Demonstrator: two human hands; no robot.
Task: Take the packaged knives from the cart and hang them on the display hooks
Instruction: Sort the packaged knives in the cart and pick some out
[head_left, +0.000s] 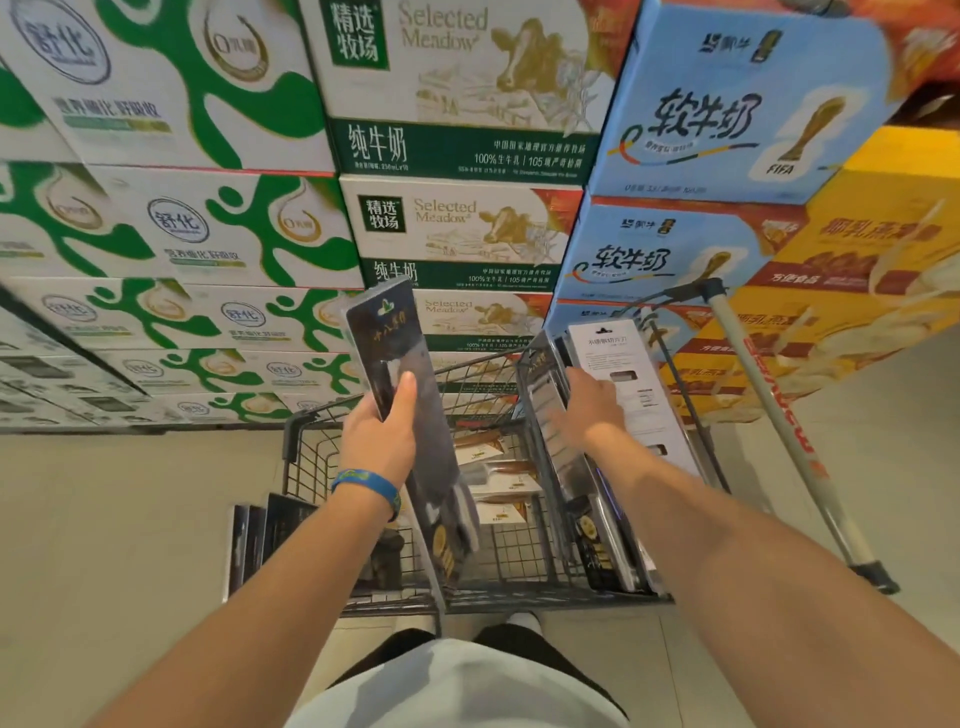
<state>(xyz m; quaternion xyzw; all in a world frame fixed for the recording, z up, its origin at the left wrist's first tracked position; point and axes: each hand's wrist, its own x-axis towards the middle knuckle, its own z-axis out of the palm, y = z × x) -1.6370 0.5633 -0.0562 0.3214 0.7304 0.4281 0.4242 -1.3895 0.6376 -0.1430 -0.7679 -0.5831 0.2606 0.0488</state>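
Note:
A grey wire shopping cart (306, 457) stands right in front of me. My left hand (382, 431) grips a long dark packaged knife (395, 343) upright over the cart's left half, thumb on its face. My right hand (589, 410) reaches among several packaged knives leaning on the cart's right wall; its fingers hook over a dark pack (540, 384), and a white-backed pack (618, 358) stands just behind. More packs with brown handles (498, 473) lie flat on the cart floor. No display hooks are in view.
Stacked milk cartons (447, 228) form a wall behind the cart, green-white at left, blue and yellow at right. A white pole with red lettering (779, 426) leans along the cart's right side. Dark packs (270, 535) stand at the cart's near-left corner. The floor is pale tile.

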